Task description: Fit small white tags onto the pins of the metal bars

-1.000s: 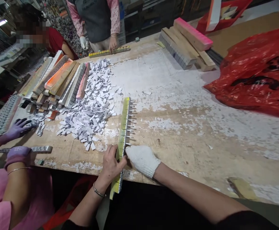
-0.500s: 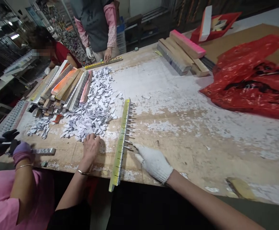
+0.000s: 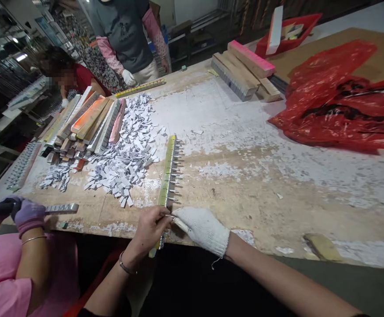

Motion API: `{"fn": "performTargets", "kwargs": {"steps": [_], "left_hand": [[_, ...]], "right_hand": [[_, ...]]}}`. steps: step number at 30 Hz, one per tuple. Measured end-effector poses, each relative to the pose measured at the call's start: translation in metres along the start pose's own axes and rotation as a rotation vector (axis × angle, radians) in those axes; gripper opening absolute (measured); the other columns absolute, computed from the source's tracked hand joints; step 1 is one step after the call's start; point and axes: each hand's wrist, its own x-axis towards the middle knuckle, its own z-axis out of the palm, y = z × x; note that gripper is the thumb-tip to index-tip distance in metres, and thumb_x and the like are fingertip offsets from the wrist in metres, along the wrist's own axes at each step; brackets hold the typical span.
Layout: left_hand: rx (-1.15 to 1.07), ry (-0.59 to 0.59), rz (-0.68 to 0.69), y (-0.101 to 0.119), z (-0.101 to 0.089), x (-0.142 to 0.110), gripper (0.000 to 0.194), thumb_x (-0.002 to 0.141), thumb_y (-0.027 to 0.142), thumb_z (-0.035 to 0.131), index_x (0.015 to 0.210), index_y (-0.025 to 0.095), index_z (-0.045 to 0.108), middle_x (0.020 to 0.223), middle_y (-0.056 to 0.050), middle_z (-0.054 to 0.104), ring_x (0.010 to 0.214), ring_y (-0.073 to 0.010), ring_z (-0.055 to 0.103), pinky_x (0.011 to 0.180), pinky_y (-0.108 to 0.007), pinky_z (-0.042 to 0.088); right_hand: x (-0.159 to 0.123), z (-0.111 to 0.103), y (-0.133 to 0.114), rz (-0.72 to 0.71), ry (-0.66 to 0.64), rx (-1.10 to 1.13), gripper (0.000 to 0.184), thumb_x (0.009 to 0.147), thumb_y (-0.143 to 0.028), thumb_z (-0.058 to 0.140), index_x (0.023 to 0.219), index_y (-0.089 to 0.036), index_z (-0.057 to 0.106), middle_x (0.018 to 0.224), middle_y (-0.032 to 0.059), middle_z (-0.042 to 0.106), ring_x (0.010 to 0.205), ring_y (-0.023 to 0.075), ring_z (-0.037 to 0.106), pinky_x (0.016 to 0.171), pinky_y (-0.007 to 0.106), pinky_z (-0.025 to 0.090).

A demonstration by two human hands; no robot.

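Note:
A long yellow-green strip [image 3: 168, 169] with a row of metal pins along its right side lies on the worn wooden table [image 3: 244, 176], its near end over the front edge. My bare left hand [image 3: 149, 230] pinches a small pale tag against the strip's near part. My right hand [image 3: 204, 229], in a white knit glove, has its fingertips closed at a pin right beside the left fingertips. A heap of small white tags [image 3: 127, 147] lies just left of the strip.
Stacked wooden strips [image 3: 86, 121] sit beyond the tag heap, more strips [image 3: 241, 70] at the back. A red plastic bag [image 3: 337, 105] covers the right. A person in pink with purple gloves [image 3: 28, 212] holds a metal strip [image 3: 61, 208] at left. Two more people stand at the far side.
My left hand has come back from the tag heap to the strip's near end. My gloved right hand has drawn closer, meeting the left fingertips.

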Motion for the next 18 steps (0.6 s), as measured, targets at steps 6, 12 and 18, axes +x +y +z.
{"fn": "performTargets", "kwargs": {"steps": [6,12,18], "left_hand": [[-0.043,0.050,-0.146,-0.023,0.000,-0.008,0.022,0.088,0.040,0.066,0.092,0.021,0.054,0.073,0.001,0.062,0.060,-0.0148,0.065,0.054,-0.026,0.055],[0.403,0.100,-0.181,-0.024,-0.007,0.007,0.062,0.075,0.043,0.077,0.125,0.017,0.053,0.105,-0.009,0.061,0.091,-0.0252,0.063,0.072,-0.036,0.054],[0.287,-0.002,-0.244,-0.031,-0.012,0.012,0.025,0.084,0.031,0.062,0.104,0.018,0.064,0.085,-0.003,0.062,0.074,-0.0180,0.057,0.065,-0.029,0.045]], "right_hand": [[-0.003,-0.008,0.004,0.029,-0.038,0.095,0.028,0.102,-0.031,0.041,0.097,-0.020,0.066,0.091,0.0043,0.072,0.080,0.0168,0.067,0.069,0.025,0.043],[0.017,0.004,0.003,0.238,-0.060,-0.160,0.019,0.094,-0.028,0.054,0.102,-0.017,0.067,0.091,0.0094,0.073,0.081,0.0241,0.070,0.062,0.029,0.045],[0.023,0.027,-0.001,0.148,0.033,-0.272,0.027,0.098,-0.018,0.040,0.104,-0.016,0.066,0.085,0.0106,0.073,0.080,0.0244,0.071,0.065,0.030,0.048]]}}
